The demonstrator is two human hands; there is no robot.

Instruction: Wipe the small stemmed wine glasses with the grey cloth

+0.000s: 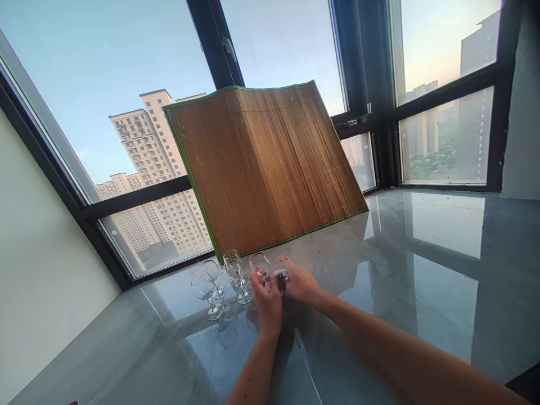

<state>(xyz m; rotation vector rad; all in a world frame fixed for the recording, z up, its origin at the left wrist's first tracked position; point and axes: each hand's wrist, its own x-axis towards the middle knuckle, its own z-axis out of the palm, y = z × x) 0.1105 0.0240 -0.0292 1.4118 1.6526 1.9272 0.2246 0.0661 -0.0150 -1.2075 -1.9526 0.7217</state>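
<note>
My left hand (269, 304) is closed around a clear stemmed glass (259, 261), which tilts with its bowl toward the left. Just right of it, my right hand (298, 281) curls its fingers at the glass's foot end. A pale, whitish patch (281, 274) shows between the two hands; whether it is the shining foot or something else I cannot tell. Several more clear stemmed glasses stand upright close together to the left, among them a front one (203, 287) and one nearer my left hand (237, 274).
A brown slatted bamboo mat (270, 163) with green edging leans against the window behind the glasses. The glossy grey tiled surface (358, 360) mirrors the windows. Dark window frames (382, 112) rise behind, and a pale wall (42, 253) bounds the left.
</note>
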